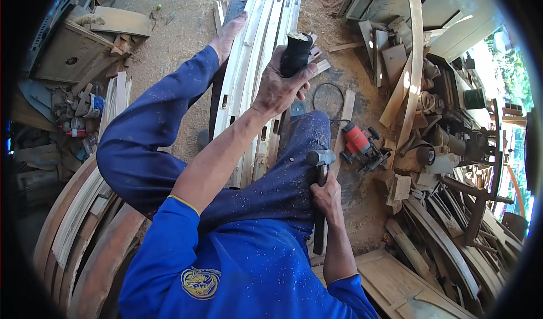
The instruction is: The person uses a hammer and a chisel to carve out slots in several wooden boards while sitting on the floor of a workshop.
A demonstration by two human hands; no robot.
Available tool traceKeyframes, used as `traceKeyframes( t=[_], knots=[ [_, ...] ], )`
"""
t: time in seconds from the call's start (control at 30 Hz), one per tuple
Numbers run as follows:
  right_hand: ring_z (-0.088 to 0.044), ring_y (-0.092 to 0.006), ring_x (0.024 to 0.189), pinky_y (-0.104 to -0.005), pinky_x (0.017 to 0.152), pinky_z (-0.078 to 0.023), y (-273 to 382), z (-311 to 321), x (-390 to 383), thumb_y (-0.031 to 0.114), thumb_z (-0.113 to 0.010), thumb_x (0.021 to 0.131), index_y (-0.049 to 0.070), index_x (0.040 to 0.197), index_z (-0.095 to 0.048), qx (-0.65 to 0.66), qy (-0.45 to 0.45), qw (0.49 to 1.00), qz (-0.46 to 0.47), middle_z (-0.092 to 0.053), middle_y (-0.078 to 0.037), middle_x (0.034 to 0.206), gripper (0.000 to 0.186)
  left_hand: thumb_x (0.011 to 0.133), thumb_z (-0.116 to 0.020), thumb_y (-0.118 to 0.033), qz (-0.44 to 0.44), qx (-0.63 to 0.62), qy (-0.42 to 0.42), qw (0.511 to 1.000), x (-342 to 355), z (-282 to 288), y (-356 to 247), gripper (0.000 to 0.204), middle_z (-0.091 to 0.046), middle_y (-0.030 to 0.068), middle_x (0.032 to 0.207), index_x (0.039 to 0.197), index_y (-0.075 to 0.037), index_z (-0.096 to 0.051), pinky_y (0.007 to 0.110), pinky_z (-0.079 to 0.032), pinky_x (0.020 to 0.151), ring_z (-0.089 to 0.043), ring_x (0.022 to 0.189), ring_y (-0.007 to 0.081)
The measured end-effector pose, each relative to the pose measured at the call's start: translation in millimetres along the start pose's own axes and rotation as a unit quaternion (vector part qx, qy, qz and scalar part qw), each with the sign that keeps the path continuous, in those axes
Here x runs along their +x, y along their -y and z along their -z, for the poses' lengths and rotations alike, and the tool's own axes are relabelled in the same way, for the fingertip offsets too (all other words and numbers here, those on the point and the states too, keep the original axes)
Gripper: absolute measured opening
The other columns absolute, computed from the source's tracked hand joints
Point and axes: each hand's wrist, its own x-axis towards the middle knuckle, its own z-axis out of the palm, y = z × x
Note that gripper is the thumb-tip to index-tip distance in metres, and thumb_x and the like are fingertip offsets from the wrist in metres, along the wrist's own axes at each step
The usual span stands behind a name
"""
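My left hand (283, 87), raised over the pale slotted wooden strips (237, 92), is closed around a black object (295, 56) with a pale, rough top end; its lower part is hidden by my fingers. My right hand (327, 193) grips a hammer (320, 157) by its long dark handle, head upward, beside my right thigh. My bare left foot (229, 33) rests at the upper left edge of the strips. Beneath the black object, short wood pieces (321, 66) stick out to the right.
A red and black router (357, 142) lies right of my leg, near a cord (328, 83) and a narrow board (346, 106). Wood offcuts, curved boards (413, 70) and containers crowd the right side. Curved planks (85, 228) and scrap wood pile up at the left. Sawdust covers the floor (158, 30).
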Motion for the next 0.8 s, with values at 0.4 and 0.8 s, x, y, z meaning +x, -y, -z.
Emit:
traceKeyframes(
  t=[0.4, 0.8],
  knots=[
    [-0.061, -0.0523, 0.086, -0.0535, 0.077, -0.047, 0.9, -1.6, 1.7, 0.02, -0.062, 0.077, -0.004, 0.095, -0.047, -0.009, 0.005, 1.0, -0.017, -0.061, -0.034, 0.086, 0.033, 0.086, -0.077, -0.023, -0.02, 0.041, -0.002, 0.999, 1.7, 8.4, 27.8, 0.041, -0.061, 0.0017, 0.089, 0.114, -0.009, -0.051, 0.025, -0.05, 0.05, -0.06, 0.063, 0.0096],
    [-0.062, -0.052, 0.084, -0.0536, 0.075, -0.047, -2.0, -3.6, 3.3, 0.019, -0.062, 0.077, -0.003, 0.096, -0.048, -0.019, -0.002, 1.0, -0.008, -0.062, -0.034, 0.085, 0.033, 0.087, -0.075, -0.021, -0.019, 0.029, 0.003, 0.999, 0.1, 8.1, 29.0, 0.038, -0.06, 0.0011, 0.08, 0.117, -0.007, -0.055, 0.024, -0.05, 0.052, -0.057, 0.059, 0.0078]
  ],
)
